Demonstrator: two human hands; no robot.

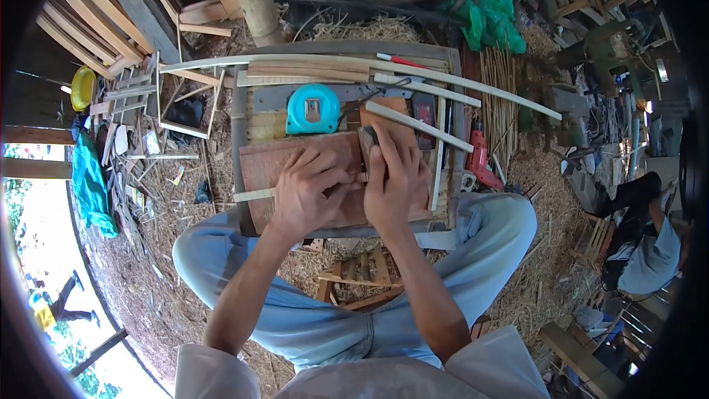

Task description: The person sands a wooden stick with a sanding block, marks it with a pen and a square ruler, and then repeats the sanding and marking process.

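Both my hands are over a reddish-brown board (pixel 258 166) on a low work table. My left hand (pixel 310 186) has its fingers curled round a thin pale strip (pixel 253 195), whose end sticks out to the left. Close beside it, my right hand (pixel 394 181) presses on a small dark block (pixel 367 139), its fingers together over it. The strip's other end shows only slightly between the hands. Just behind my left hand stands a turquoise tape measure (pixel 312 109). A brown wooden piece (pixel 391 120) lies behind my right hand.
Long pale strips (pixel 443 94) cross the table's back and right side. A red power tool (pixel 481 159) lies by the right edge. Wood frames (pixel 185 129) stand at the left. Shavings cover the ground. At the far right another person (pixel 650 258) sits.
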